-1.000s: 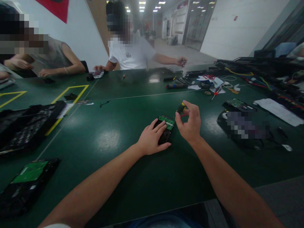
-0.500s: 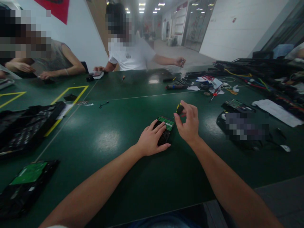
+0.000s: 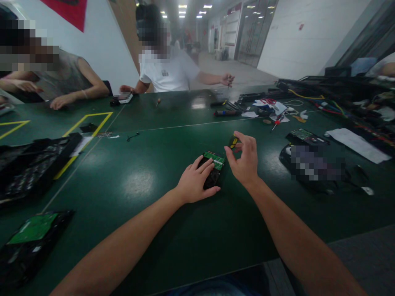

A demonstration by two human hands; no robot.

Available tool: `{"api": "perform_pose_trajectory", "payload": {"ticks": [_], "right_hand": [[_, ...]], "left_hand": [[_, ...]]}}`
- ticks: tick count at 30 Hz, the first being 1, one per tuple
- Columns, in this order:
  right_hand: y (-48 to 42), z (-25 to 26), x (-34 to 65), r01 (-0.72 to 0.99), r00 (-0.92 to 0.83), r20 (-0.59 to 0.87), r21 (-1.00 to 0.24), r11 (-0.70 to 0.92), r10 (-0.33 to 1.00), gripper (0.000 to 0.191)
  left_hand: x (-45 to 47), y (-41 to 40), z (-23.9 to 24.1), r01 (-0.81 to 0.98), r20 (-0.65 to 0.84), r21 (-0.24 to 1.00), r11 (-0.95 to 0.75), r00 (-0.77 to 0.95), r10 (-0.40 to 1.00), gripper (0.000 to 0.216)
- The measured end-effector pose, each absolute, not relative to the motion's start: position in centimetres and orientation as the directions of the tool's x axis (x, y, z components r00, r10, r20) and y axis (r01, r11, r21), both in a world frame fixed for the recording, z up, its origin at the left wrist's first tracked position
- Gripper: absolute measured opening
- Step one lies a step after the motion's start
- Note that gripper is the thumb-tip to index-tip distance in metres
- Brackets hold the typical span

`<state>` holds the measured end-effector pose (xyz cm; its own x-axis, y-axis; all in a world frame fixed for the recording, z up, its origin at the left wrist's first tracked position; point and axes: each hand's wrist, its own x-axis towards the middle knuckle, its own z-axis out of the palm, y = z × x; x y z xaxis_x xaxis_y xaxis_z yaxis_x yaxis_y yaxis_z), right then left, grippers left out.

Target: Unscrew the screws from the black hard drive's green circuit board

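A black hard drive (image 3: 212, 179) with a green circuit board lies on the green table in front of me. My left hand (image 3: 196, 181) holds it down, fingers across its upper face and thumb along its near edge. In my right hand (image 3: 245, 158) is a yellow-and-black screwdriver (image 3: 233, 141), its handle pinched between thumb and fingers. The handle stands over the drive's right edge. Its shaft and tip are too small to make out clearly.
Another hard drive (image 3: 33, 234) lies at the near left, below a black casing (image 3: 40, 164). To the right are a circuit-board part (image 3: 305, 135), a white sheet (image 3: 358, 144) and a heap of cables (image 3: 339, 107). Farther back lies a red screwdriver (image 3: 275, 123). Two co-workers sit opposite.
The screwdriver handle has turned in my right fingers, showing more of its yellow patches. My left hand stays on the hard drive. The whole view has shifted slightly.
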<state>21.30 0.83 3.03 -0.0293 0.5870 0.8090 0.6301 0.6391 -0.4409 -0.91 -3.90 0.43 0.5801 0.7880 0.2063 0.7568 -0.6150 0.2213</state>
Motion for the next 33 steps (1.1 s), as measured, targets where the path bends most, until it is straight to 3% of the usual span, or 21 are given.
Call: {"api": "perform_pose_trajectory", "payload": {"ticks": [21,27,33], "right_hand": [[1.15,2.83,21.33,0.615,-0.064,0.823,-0.413,0.671,0.565,0.059],[1.13,2.84,21.35,0.642,0.012,0.815,-0.451,0.620,0.580,0.058],[1.01,3.01,21.31,0.627,-0.055,0.817,-0.419,0.657,0.573,0.059]], "left_hand": [[-0.99,-3.85,0.45,0.753,0.207,0.233,-0.616,0.581,0.787,0.095],[-1.00,-3.83,0.42,0.753,0.205,0.240,-0.613,0.578,0.790,0.094],[-1.03,-3.88,0.46,0.752,0.210,0.236,-0.615,0.579,0.788,0.094]]}}
